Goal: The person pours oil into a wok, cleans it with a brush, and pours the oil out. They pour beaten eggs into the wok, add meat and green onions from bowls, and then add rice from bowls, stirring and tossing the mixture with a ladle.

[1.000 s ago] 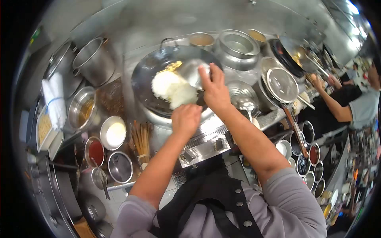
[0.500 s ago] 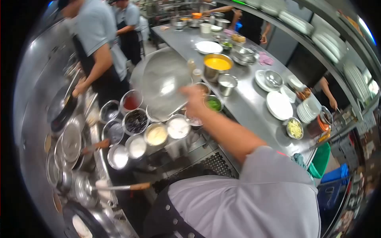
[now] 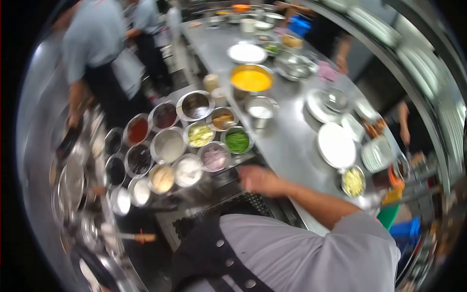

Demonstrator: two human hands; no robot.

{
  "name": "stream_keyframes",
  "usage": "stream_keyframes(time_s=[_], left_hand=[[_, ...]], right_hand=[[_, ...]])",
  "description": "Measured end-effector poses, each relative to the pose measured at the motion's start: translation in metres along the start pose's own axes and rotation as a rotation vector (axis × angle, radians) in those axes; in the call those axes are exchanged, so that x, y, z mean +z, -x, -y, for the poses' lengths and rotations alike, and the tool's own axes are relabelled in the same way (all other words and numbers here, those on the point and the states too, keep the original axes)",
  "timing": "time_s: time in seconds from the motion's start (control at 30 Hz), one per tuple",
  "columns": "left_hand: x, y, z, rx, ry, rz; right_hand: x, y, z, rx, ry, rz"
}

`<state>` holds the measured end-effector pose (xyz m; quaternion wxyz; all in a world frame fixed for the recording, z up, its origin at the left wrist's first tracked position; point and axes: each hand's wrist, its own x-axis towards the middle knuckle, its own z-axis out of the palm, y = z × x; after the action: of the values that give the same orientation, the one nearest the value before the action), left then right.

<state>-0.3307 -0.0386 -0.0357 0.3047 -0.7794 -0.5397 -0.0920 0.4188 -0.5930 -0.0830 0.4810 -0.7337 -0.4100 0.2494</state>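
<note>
My right hand (image 3: 257, 180) hovers low over the near edge of the steel counter (image 3: 287, 141), just in front of a small bowl of chopped purple onion (image 3: 214, 156). The hand is blurred; its fingers look curled, and I cannot tell whether it holds anything. My left hand is out of view. Around the onion bowl stand several small metal bowls: green beans (image 3: 237, 141), a pale yellow ingredient (image 3: 200, 135), white powder (image 3: 188, 169), red sauce (image 3: 137, 130) and dark sauce (image 3: 140, 158).
A pot of orange-yellow liquid (image 3: 251, 79) stands further along the counter, with white plates (image 3: 335, 145) and stacked dishes (image 3: 375, 155) to the right. Co-workers in grey shirts (image 3: 92, 44) stand at the stove line on the left. A wooden-handled ladle (image 3: 134, 237) lies lower left.
My view swung from the wok of rice to the counter on my right. The raised right hand, which held a large metal bowl half a second ago, has dropped to the counter edge without it.
</note>
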Motion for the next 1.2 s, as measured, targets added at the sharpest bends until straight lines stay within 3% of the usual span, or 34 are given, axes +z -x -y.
stream_keyframes(time_s=[0.03,0.07,0.1,0.13,0.17,0.2,0.23,0.27,0.33,0.43,0.47,0.53,0.57,0.6,0.67,0.73,0.9,0.93,1.0,1.07,1.2], left_hand=[[0.007,-0.016,0.002,0.293,-0.023,-0.099],[0.018,-0.004,0.005,-0.152,0.025,0.033],[0.031,0.001,0.019,-0.528,0.055,0.334],[0.051,0.01,0.039,-0.31,-0.022,0.253],[0.074,0.012,0.06,-0.254,-0.093,0.358],[0.063,0.013,0.059,-0.19,-0.063,0.187],[0.042,0.005,0.052,-0.221,-0.062,0.301],[0.032,0.003,0.05,-0.267,-0.02,0.287],[0.0,-0.001,0.034,-0.453,0.218,0.156],[-0.017,-0.004,0.024,-0.561,0.303,0.149],[-0.016,-0.007,0.02,-0.609,0.283,0.151],[-0.017,-0.006,0.015,-0.604,0.313,0.001],[-0.024,-0.007,0.015,-0.626,0.321,0.021],[-0.019,-0.005,0.018,-0.622,0.351,-0.021],[-0.025,-0.002,0.023,-0.594,0.364,-0.029],[-0.014,0.004,0.029,-0.578,0.449,-0.124],[0.0,0.004,0.035,-0.597,0.471,-0.089],[-0.002,0.003,0.034,-0.6,0.479,-0.088],[-0.007,0.002,0.034,-0.616,0.464,-0.101],[0.0,0.004,0.033,-0.589,0.47,-0.158],[0.001,0.001,0.032,-0.61,0.458,-0.135]], right_hand=[[0.048,0.011,-0.006,0.003,0.003,0.377],[0.073,0.008,-0.006,-0.048,-0.002,0.481],[0.09,0.001,-0.006,0.293,-0.126,0.646],[0.102,-0.023,-0.002,0.655,-0.185,0.813],[0.109,-0.057,0.033,0.485,0.113,0.851],[0.124,-0.087,0.073,0.274,0.374,0.867],[0.154,-0.112,0.087,0.17,0.053,0.851],[0.188,-0.13,0.103,0.114,-0.282,0.82],[0.26,-0.172,0.174,0.29,-0.845,0.961],[0.394,-0.206,0.223,-0.411,0.186,0.698],[0.436,-0.211,0.223,-0.399,0.478,0.691],[0.509,-0.231,0.156,-0.338,0.582,0.811],[0.523,-0.235,0.159,-0.195,0.52,0.82],[0.537,-0.24,0.161,-0.322,0.552,0.66],[0.539,-0.245,0.21,-0.509,0.415,0.645],[0.527,-0.23,0.309,-0.348,0.17,0.746],[0.543,-0.22,0.462,-0.544,-0.299,0.846],[0.559,-0.219,0.468,-0.548,-0.301,0.852],[0.599,-0.221,0.47,-0.354,-0.06,0.968],[0.656,-0.239,0.457,-0.04,0.093,1.218],[0.702,-0.261,0.477,-0.147,0.071,1.332]])
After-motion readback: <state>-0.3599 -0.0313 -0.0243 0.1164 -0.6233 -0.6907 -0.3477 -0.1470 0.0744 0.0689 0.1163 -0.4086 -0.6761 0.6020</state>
